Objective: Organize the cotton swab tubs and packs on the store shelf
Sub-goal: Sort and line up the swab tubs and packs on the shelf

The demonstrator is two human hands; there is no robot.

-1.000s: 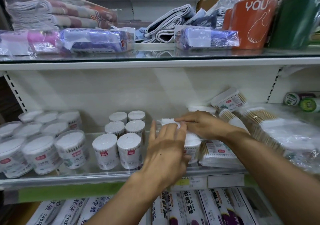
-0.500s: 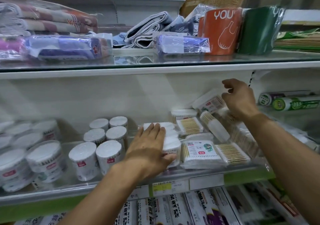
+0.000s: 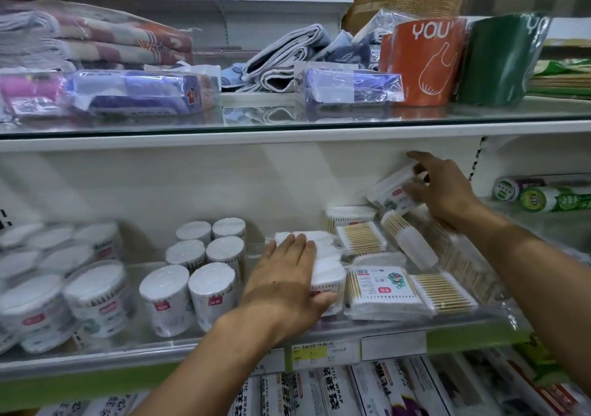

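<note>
Two hands work the middle shelf [image 3: 224,345] at once: the left hand [image 3: 284,284] lies flat, fingers [image 3: 299,249] straight, on the white swab tubs [image 3: 326,255] at centre, seemingly to steady them against the six round tubs [image 3: 204,265] at 9 o'clock. At 2 o'clock the right hand [image 3: 444,188] curls thumb and fingers around a tilted swab pack [image 3: 391,191] leaning on the back wall. I judge it is being pulled down to join the flat packs [image 3: 383,291] at 3 o'clock.
</note>
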